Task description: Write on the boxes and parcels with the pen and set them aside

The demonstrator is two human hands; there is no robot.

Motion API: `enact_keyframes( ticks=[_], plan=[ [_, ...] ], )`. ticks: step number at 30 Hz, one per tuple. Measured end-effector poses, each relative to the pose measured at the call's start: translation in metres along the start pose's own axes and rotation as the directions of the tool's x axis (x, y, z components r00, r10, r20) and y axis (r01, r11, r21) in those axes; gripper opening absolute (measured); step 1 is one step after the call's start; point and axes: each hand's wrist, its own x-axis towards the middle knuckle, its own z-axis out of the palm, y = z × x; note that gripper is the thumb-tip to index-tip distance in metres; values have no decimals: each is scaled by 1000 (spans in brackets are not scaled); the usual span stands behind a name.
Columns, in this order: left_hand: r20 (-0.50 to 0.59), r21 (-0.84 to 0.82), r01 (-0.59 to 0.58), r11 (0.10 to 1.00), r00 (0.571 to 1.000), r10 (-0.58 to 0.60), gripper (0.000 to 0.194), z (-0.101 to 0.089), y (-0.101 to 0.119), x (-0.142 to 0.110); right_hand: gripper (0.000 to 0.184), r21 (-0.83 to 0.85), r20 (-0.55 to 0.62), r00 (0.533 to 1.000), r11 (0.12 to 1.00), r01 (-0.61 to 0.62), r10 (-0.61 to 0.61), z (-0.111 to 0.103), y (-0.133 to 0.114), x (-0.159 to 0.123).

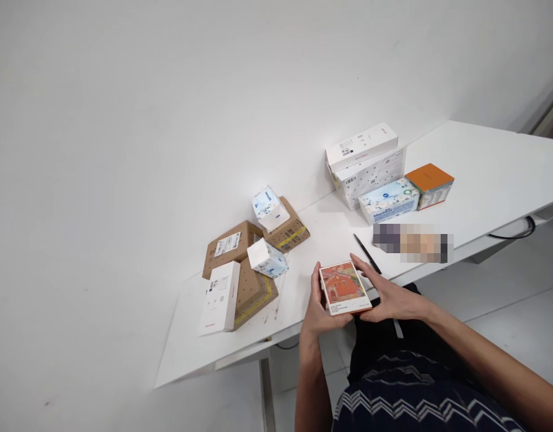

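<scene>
Between my two hands, at the table's front edge, is a small flat book or box with an orange building pictured on its white-bordered cover (345, 287). My left hand (321, 306) grips its left side, with the thumb along the near edge. My right hand (384, 294) holds the right side, its fingers reaching toward the far corner. The cover faces up; the underside is hidden. Just beyond my right hand a black pen (367, 253) lies on the white table (319, 240).
Brown cardboard boxes (240, 240), small tissue packs (270, 207) and a white box (220, 300) are piled on the left. At the back right, white cartons (364, 147) stand by a tissue box (388, 201) and an orange-topped box (429, 180). A blurred item (411, 243) lies nearer.
</scene>
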Motion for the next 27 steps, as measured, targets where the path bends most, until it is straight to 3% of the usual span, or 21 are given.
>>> enact_keyframes(
  ticks=[4, 11, 19, 21, 27],
  plan=[
    [-107, 64, -22, 998, 994, 29, 124, 1, 2, 0, 116, 170, 33, 999, 985, -39, 34, -5, 13, 0],
    [-182, 179, -54, 982, 979, 87, 117, 5, 1, 6, 81, 493, -16, 988, 861, -124, 151, 12, 21, 4],
    [-186, 572, -56, 818, 963, 197, 116, 14, -3, 11, 44, 803, -104, 932, 582, -127, 347, 33, 6, 17],
    [-159, 553, -76, 829, 968, 195, 121, 10, -3, 11, 39, 846, -79, 927, 516, -132, 367, 31, 5, 18],
    [-119, 273, -159, 949, 973, 197, 134, 3, -9, 12, 33, 916, 64, 927, 348, -202, 370, 25, 10, 16]
  ],
)
